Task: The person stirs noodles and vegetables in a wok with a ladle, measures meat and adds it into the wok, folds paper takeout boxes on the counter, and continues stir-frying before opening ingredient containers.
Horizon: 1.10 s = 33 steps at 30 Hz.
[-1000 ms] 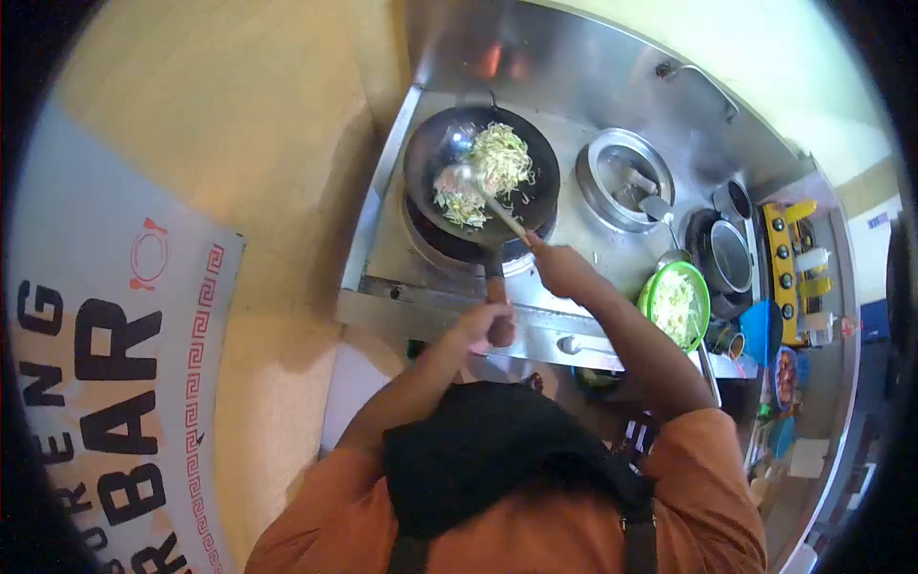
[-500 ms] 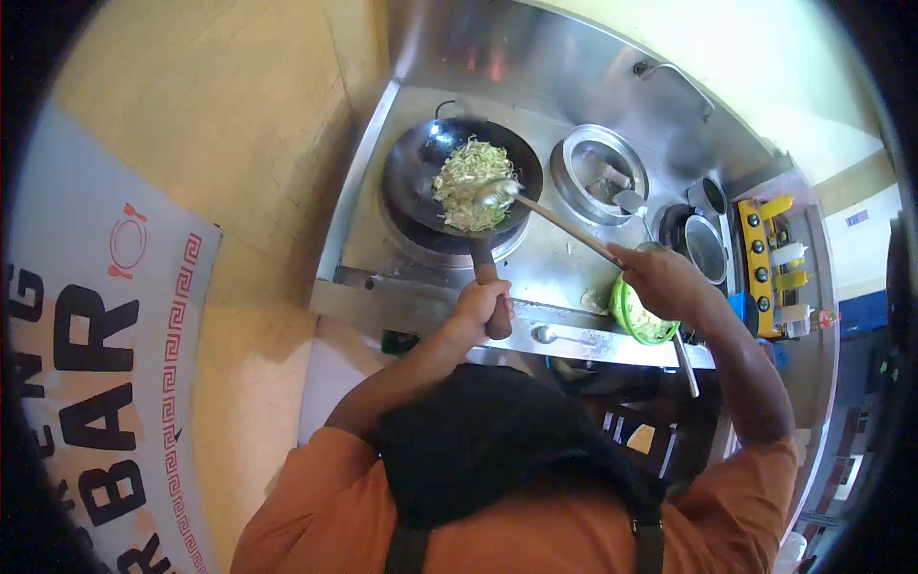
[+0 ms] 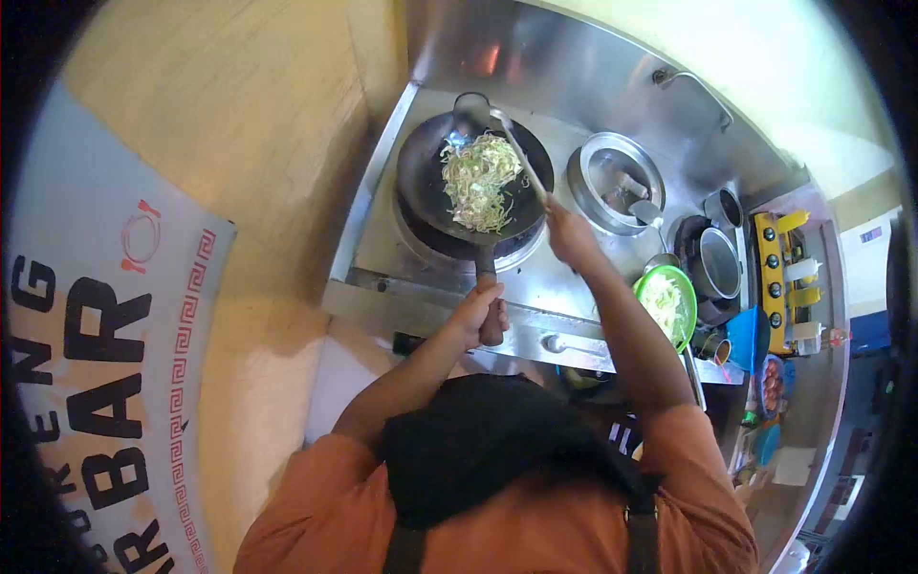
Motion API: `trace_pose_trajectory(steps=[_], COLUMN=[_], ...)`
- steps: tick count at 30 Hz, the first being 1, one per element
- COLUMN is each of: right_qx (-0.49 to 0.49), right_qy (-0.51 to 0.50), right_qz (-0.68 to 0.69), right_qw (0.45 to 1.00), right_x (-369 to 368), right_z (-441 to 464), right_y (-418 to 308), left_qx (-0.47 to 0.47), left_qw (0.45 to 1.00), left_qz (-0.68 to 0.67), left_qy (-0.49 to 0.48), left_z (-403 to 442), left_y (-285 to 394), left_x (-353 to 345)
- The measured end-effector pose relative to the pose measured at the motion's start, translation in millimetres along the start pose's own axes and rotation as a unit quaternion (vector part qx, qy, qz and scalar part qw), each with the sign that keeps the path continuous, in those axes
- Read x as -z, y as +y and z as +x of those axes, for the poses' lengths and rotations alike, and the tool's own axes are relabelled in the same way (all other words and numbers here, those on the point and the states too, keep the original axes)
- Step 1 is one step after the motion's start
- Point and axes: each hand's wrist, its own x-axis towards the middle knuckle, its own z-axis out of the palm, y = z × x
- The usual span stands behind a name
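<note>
Left hand (image 3: pixel 481 314) is gripping the wok (image 3: pixel 419 172), right hand (image 3: pixel 572 237) clasping a long-handled utensil (image 3: pixel 521 156); a green basket (image 3: pixel 690 311) is sitting nearby.

Wok (image 3: pixel 421 182): on bench (image 3: pixel 382 234), upper middle of frame; shredded food (image 3: pixel 483 177) inside. Round pan (image 3: pixel 593 196): right of wok. Basket (image 3: pixel 687 330): at bench's front edge, below pan.

The left hand (image 3: pixel 477 313) hides part of the wok handle (image 3: pixel 491 330). The right hand (image 3: pixel 573 239) covers the grip of the long utensil (image 3: pixel 521 158), whose far end, beyond both hands, is blurred. The wok (image 3: pixel 421 174) mostly hides the burner (image 3: pixel 519 258). Left of the hands, the banner's (image 3: pixel 110 215) lettering is cut off.
</note>
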Motion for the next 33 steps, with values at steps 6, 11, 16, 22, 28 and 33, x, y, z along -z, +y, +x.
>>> trace_pose_trajectory(steps=[6, 11, 16, 22, 28, 33], right_qx=[0.036, 0.005, 0.012, 0.064, -0.047, -0.014], right_qy=[-0.238, -0.25, -0.213, -0.274, -0.177, -0.256], right_qz=[-0.098, -0.231, -0.052, -0.152, -0.129, -0.177], right_qw=[0.966, 0.94, 0.976, 0.948, 0.975, 0.95], right_x=[12.6, 79.9, 131.9, 133.0, 6.3, 41.6], right_z=[-49.6, -119.2, -99.5, -119.8, -55.1, -114.9], right_y=[-37.4, -54.0, -52.5, -32.0, -14.1, -60.7], left_qx=[0.038, 0.01, -0.017, -0.047, -0.072, -0.042], left_qw=[0.995, 0.989, 0.997, 0.997, 0.996, 0.988], left_qz=[0.096, 0.147, 0.078, 0.056, 0.046, 0.147], left_qy=[-0.012, 0.005, -0.004, -0.018, -0.012, 0.0], left_z=[-0.1, -41.3, -46.2, -8.6, -5.3, -26.4], left_y=[17.2, 7.6, 0.8, -1.0, -0.3, 10.9], left_x=[10.1, -32.5, -61.1, -25.9, -8.9, 3.6])
